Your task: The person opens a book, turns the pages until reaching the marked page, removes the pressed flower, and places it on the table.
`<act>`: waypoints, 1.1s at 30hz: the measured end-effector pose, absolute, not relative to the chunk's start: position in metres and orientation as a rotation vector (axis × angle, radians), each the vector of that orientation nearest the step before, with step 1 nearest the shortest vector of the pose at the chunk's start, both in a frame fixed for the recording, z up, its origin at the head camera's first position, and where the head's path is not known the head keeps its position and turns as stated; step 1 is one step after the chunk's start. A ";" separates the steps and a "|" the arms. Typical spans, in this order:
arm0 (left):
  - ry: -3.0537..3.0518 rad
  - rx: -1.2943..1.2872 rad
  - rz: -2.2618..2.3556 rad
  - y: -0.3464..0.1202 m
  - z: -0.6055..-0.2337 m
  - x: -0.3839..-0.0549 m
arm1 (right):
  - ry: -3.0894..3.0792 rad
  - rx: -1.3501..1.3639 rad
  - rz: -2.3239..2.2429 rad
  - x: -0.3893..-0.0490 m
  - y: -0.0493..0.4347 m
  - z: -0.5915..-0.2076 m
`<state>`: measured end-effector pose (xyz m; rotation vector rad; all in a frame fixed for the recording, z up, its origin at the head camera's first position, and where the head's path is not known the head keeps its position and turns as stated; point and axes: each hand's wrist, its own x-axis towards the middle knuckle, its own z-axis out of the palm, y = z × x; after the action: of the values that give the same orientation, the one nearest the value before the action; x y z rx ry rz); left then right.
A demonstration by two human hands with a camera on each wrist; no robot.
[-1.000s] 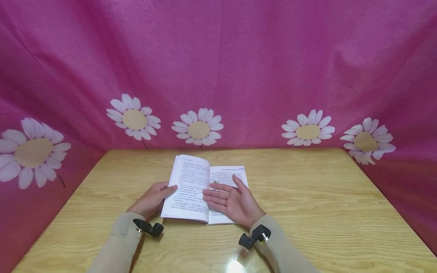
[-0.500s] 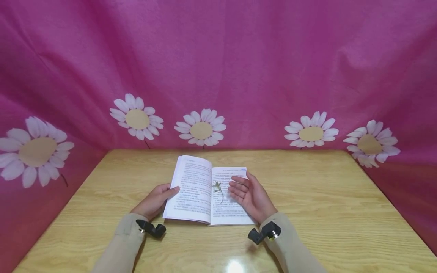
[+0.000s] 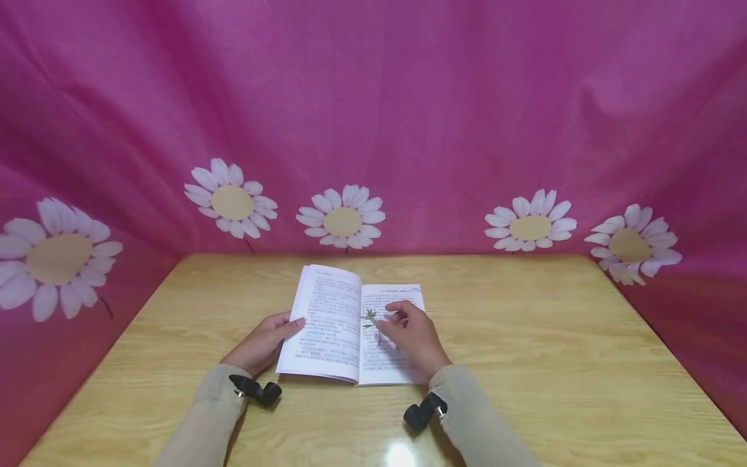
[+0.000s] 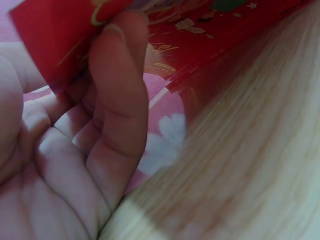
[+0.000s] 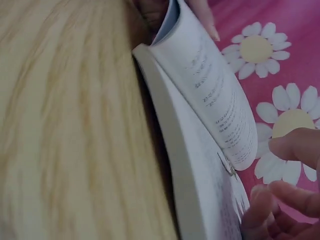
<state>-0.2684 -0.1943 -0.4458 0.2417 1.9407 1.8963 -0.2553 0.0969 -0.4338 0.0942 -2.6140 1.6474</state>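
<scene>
An open book (image 3: 327, 324) lies on the table, its left half raised and its right page flat. My left hand (image 3: 262, 340) grips the left edge, thumb on the printed page. In the left wrist view, fingers (image 4: 120, 90) curl behind the red cover (image 4: 210, 40). A small green leafy sprig (image 3: 370, 318) with a thin stem rests on the right page near the spine. Just over that page is my right hand (image 3: 413, 337), fingers bent, beside the sprig. In the right wrist view its thumb and forefinger (image 5: 295, 197) stand apart with nothing between them.
The light wooden table (image 3: 554, 350) extends around the book on all sides. A magenta curtain (image 3: 432, 130) with large white daisies hangs behind and beside it. Small black cameras (image 3: 257, 390) are strapped to both wrists.
My right hand drew back to the right off the sprig, then turned from palm showing to back showing and came in beside it. My left hand kept its hold on the book.
</scene>
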 end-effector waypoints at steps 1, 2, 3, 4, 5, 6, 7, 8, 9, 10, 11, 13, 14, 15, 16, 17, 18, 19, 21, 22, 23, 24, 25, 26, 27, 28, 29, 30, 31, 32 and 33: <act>1.939 0.243 1.901 -0.195 -0.446 -0.268 | -2.630 0.102 1.574 -0.255 0.096 -0.434; 1.937 0.249 1.902 -0.195 -0.446 -0.268 | -2.645 0.115 1.496 -0.254 0.095 -0.434; 1.934 0.257 1.906 -0.196 -0.446 -0.268 | -2.655 0.127 1.429 -0.253 0.094 -0.433; 1.933 0.265 1.904 -0.196 -0.446 -0.268 | -2.666 0.130 1.368 -0.252 0.094 -0.432; 1.931 0.265 1.908 -0.195 -0.446 -0.268 | -2.678 0.128 1.324 -0.251 0.094 -0.432; 1.932 0.265 1.908 -0.195 -0.446 -0.268 | -2.693 0.126 1.284 -0.250 0.094 -0.431; 1.940 0.261 1.904 -0.195 -0.446 -0.269 | -2.709 0.125 1.258 -0.250 0.094 -0.432; 1.944 0.255 1.901 -0.195 -0.446 -0.269 | -2.721 0.131 1.251 -0.250 0.093 -0.433; 1.948 0.246 1.899 -0.195 -0.445 -0.269 | -2.732 0.132 1.248 -0.250 0.093 -0.434; 1.954 0.237 1.897 -0.195 -0.445 -0.269 | -2.741 0.132 1.250 -0.250 0.093 -0.436; 1.959 0.229 1.899 -0.196 -0.446 -0.269 | -2.743 0.137 1.249 -0.251 0.092 -0.438; 1.965 0.229 1.900 -0.195 -0.446 -0.269 | -2.735 0.142 1.237 -0.252 0.091 -0.442; 1.962 0.232 1.903 -0.195 -0.446 -0.269 | -2.725 0.143 1.233 -0.252 0.090 -0.444; 1.960 0.234 1.904 -0.195 -0.446 -0.269 | -2.715 0.139 1.227 -0.252 0.089 -0.445; 1.961 0.234 1.905 -0.195 -0.447 -0.269 | -2.706 0.135 1.221 -0.252 0.088 -0.447; 1.961 0.231 1.904 -0.195 -0.447 -0.269 | -2.696 0.128 1.215 -0.252 0.087 -0.448; 1.963 0.224 1.901 -0.195 -0.447 -0.268 | -2.688 0.117 1.212 -0.251 0.086 -0.449; 1.967 0.217 1.894 -0.194 -0.448 -0.269 | -2.676 0.110 1.210 -0.251 0.086 -0.450; 1.977 0.199 1.885 -0.194 -0.448 -0.269 | -2.669 0.088 1.201 -0.250 0.085 -0.452; 1.980 0.186 1.884 -0.193 -0.449 -0.269 | -2.667 0.081 1.195 -0.250 0.084 -0.453; 1.981 0.175 1.883 -0.193 -0.449 -0.269 | -2.662 0.078 1.188 -0.250 0.084 -0.453; 1.984 0.168 1.882 -0.193 -0.449 -0.269 | -2.663 0.072 1.184 -0.249 0.083 -0.453; 1.989 0.166 1.878 -0.193 -0.449 -0.269 | -2.667 0.070 1.174 -0.249 0.082 -0.453; 1.992 0.159 1.876 -0.193 -0.449 -0.269 | -2.674 0.062 1.166 -0.248 0.082 -0.453; 1.996 0.159 1.873 -0.193 -0.450 -0.269 | -2.681 0.065 1.145 -0.248 0.082 -0.453; 1.993 0.150 1.874 -0.192 -0.450 -0.270 | -2.685 0.069 1.129 -0.248 0.081 -0.453; 1.997 0.155 1.872 -0.193 -0.450 -0.270 | -2.689 0.081 1.109 -0.249 0.081 -0.453; 1.998 0.161 1.872 -0.193 -0.450 -0.270 | -2.692 0.089 1.090 -0.249 0.081 -0.453; 1.997 0.169 1.874 -0.193 -0.450 -0.270 | -2.691 0.102 1.070 -0.249 0.081 -0.453; 1.992 0.174 1.879 -0.193 -0.450 -0.270 | -2.693 0.111 1.060 -0.249 0.081 -0.453; 1.987 0.182 1.884 -0.193 -0.450 -0.271 | -2.694 0.121 1.049 -0.250 0.081 -0.453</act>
<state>-0.2708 -0.1932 -0.4500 0.1822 1.9874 1.8841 -0.2498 0.0813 -0.4528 0.1212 -2.6943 1.0494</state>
